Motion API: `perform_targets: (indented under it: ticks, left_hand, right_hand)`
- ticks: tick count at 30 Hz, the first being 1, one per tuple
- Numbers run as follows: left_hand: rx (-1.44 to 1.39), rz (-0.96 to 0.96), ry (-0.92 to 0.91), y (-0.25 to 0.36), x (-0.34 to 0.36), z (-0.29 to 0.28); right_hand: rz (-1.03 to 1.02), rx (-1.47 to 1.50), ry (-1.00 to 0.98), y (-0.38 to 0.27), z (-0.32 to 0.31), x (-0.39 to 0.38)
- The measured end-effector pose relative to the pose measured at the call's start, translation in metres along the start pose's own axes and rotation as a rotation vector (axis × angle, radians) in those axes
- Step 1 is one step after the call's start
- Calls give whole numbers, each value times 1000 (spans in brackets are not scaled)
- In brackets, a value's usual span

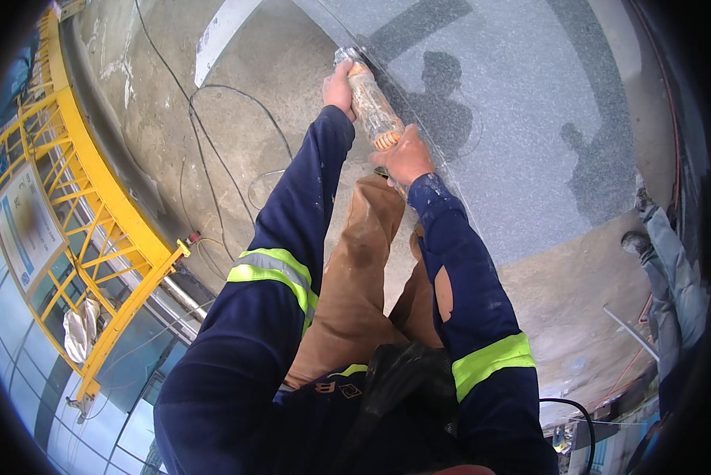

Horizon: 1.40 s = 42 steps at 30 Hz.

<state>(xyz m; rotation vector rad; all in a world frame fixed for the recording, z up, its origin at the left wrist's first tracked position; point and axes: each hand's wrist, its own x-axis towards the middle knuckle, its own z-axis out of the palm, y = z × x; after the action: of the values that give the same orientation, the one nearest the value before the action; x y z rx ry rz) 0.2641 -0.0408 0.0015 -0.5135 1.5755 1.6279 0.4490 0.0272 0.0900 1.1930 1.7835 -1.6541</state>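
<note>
A dusty orange angle grinder (377, 107) runs slantwise between my hands, coated in pale dust. My left hand (339, 89) is closed round its front end by the metal head. Farther back, my right hand (409, 158) wraps round the rear end. The grinder's head lies at the edge of a large speckled grey stone slab (522, 182). Its disc cannot be made out clearly. A thin straight line runs along the slab near that edge, and shadows of people fall across the surface.
Black cable (213, 150) loops over the concrete floor (165, 47) at left. Beyond it stands a yellow metal railing (106, 190) with a sign board (29, 226). Another person's grey trouser legs (672, 269) show at far right, near a pale rod (631, 332).
</note>
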Motion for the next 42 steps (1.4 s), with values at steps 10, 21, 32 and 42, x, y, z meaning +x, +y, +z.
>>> perform_targets:
  ticks: [10, 21, 32, 42]
  left_hand:
    - [-89, 32, 89, -12, 4, -2]
    - [3, 10, 59, -13, 4, -3]
    - [-5, 31, -11, 16, 36, -11]
    - [-7, 46, -23, 23, 47, -12]
  right_hand:
    - [-7, 14, 13, 7, 1, -4]
    - [29, -7, -1, 4, -1, -4]
    - [8, -64, -38, -34, -7, 16]
    - [22, -29, -69, -48, -15, 22]
